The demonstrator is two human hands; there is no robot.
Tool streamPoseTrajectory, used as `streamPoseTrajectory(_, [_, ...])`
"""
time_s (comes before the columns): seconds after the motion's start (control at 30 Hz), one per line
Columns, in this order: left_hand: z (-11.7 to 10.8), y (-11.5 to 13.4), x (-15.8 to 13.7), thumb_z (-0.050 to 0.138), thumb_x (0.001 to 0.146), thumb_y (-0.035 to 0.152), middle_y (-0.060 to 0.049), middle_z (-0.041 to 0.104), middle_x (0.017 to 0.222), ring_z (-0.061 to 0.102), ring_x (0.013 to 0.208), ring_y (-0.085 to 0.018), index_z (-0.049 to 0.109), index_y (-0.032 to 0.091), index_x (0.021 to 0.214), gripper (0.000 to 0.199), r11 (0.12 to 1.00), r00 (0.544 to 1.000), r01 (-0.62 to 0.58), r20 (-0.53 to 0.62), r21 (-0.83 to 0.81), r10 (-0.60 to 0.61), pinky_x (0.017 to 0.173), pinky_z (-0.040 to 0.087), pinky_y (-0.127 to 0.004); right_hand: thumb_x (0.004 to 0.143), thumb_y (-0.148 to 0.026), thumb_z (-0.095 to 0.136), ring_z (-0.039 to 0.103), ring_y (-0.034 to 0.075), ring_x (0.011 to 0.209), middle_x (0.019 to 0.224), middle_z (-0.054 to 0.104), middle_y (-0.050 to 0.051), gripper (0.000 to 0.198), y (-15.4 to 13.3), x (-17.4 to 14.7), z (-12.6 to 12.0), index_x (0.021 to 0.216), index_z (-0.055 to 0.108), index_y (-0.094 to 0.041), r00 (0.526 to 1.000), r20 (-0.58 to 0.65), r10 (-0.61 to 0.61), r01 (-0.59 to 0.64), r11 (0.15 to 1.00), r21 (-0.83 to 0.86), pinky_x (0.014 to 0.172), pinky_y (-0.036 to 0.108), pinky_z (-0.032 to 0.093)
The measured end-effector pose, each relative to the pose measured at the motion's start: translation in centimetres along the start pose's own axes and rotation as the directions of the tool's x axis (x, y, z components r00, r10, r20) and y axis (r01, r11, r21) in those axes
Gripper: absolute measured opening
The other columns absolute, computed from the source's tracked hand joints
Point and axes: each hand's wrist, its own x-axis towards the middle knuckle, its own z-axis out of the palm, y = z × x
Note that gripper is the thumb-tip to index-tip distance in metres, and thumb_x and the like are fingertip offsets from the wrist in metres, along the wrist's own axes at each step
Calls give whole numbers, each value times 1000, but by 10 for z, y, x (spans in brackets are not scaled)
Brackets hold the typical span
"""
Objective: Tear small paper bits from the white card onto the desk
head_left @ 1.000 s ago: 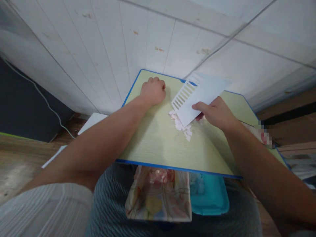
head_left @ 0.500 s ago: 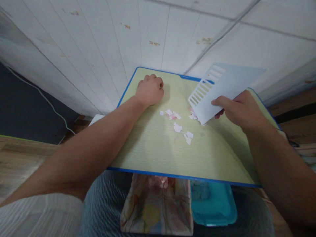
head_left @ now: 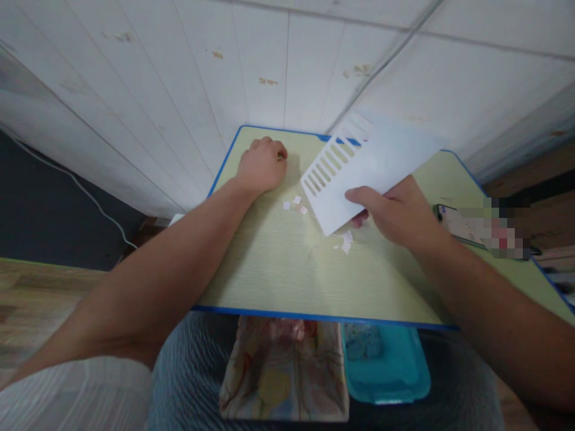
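My right hand (head_left: 395,209) grips a white plastic sheet (head_left: 345,194) with a row of slots along one edge, thumb on top. The sheet is tilted, its lower corner close to the tabletop. Small white and pinkish paper scraps (head_left: 347,242) lie by that corner, and a few paper squares (head_left: 286,205) sit to its left. Some scraps may be hidden under the sheet. My left hand (head_left: 263,163) rests on the far left of the table (head_left: 269,263), fingers curled into a fist. Whatever those fingers hold, if anything, cannot be made out.
A phone (head_left: 462,224) lies at the table's right side, partly blurred out. Below the near blue edge, a patterned fabric box (head_left: 287,383) and a turquoise plastic container (head_left: 399,371) sit on my lap. A white plank wall (head_left: 265,48) stands behind the table.
My right hand has moved the slotted sheet leftward across the table, over where several scraps lay. Fewer scraps now show. The view has shifted, bringing the phone into sight. My left hand stays in place.
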Motion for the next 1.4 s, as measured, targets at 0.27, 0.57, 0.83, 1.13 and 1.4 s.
streamPoseTrajectory(0.27, [-9, -10, 1, 51, 106, 15, -12, 80, 145, 66, 145, -35, 86, 24, 130, 43, 998, 997, 61, -51, -20, -62, 130, 55, -55, 89, -32, 68, 67, 22, 55, 56, 66, 2, 23, -3, 5, 11, 67, 68, -25, 990, 132, 57, -42, 992, -115, 53, 31, 48])
streamPoseTrajectory(0.57, [0, -17, 5, 55, 102, 24, -16, 78, 151, 66, 151, -40, 86, 27, 131, 43, 1000, 1000, -2, -22, -8, 2, 135, 53, -58, 86, -29, 72, 65, 25, 70, 59, 59, 4, 32, 25, 22, -46, 61, 53, -28, 929, -362, -74, -84, 911, -403, 62, 33, 46])
streamPoseTrajectory(0.83, [-5, -14, 3, 53, 102, 20, -16, 79, 151, 68, 150, -37, 87, 25, 134, 46, 998, 999, -35, 5, 43, 35, 135, 55, -56, 84, -33, 68, 67, 25, 73, 63, 61, 3, 20, 18, 13, -28, 66, 61, -27, 995, -96, -14, -14, 960, -280, 63, 32, 47])
streamPoseTrajectory(1.13, [1, -12, 3, 58, 100, 20, -10, 82, 147, 69, 148, -38, 88, 31, 129, 44, 1000, 1000, -22, -22, 6, 22, 134, 54, -57, 84, -24, 76, 71, 29, 78, 63, 62, 5, 24, 24, 19, -50, 66, 60, -28, 957, -290, 7, -115, 927, -357, 70, 37, 53])
streamPoseTrajectory(1.4, [-8, -2, -4, 52, 106, 15, -14, 77, 153, 65, 148, -33, 85, 18, 139, 47, 999, 999, -29, 38, 45, 28, 135, 52, -52, 92, -42, 74, 60, 21, 53, 62, 65, 5, 25, 14, 12, -39, 74, 61, -29, 928, -372, -4, -12, 999, -39, 55, 38, 49])
